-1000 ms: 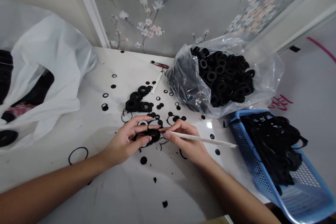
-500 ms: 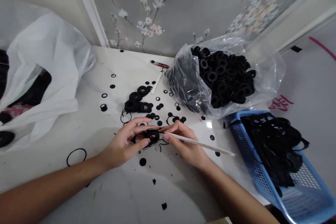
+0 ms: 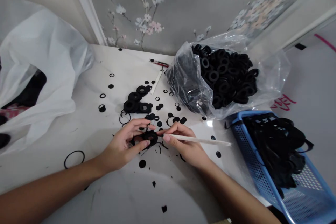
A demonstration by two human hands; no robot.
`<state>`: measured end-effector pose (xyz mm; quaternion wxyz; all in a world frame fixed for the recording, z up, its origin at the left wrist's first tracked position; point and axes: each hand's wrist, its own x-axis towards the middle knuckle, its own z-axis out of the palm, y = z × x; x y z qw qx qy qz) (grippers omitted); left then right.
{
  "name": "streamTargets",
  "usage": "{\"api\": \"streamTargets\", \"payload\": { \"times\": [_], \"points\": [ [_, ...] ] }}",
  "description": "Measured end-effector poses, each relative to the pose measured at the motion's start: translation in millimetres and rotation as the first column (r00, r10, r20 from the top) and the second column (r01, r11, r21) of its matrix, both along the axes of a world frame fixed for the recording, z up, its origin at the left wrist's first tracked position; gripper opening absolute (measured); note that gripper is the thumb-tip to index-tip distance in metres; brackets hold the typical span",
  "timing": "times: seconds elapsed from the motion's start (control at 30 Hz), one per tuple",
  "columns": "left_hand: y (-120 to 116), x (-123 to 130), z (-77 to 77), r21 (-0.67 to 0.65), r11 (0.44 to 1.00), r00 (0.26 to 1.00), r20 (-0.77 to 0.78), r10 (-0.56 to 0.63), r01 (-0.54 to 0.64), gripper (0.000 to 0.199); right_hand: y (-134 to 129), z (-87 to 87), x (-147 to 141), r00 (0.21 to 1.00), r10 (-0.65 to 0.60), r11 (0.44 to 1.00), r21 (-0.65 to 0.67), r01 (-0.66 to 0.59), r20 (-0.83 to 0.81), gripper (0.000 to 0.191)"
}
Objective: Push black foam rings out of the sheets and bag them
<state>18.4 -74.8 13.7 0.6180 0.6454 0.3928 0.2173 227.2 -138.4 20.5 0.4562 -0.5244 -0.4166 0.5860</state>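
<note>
The left hand [image 3: 123,145] pinches a black rubber washer [image 3: 150,137] in a narrow grip between thumb and fingers, out over the middle of the white worktop [image 3: 105,129], near its front edge. The right hand [image 3: 181,146] narrowly holds a thin white stick [image 3: 202,140], its tip at the washer. If that tip slips on the smooth rubber, it could jab the left fingers or flick the washer among the loose black scraps [image 3: 153,183].

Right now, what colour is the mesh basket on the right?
The mesh basket is light blue; it shows best at the lower right of the head view.
</note>
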Motion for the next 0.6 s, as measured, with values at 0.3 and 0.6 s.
{"api": "streamTargets", "payload": {
  "times": [0.3,0.6],
  "points": [
    [-4.3,2.0,2.9,-0.034,0.999,1.0,-0.007,0.025,-0.025,0.039,-1.9,-0.1,-0.3,1.0,0.002,0.999,0.033,-0.002,-0.01,0.017],
    [-6.7,3.0,5.6,0.015,0.999,0.999,-0.002,0.037,-0.037,0.035,-1.4,0.2,1.5,0.999,0.021,1.0,0.006,-0.021,-0.028,0.017]
  ]
}}
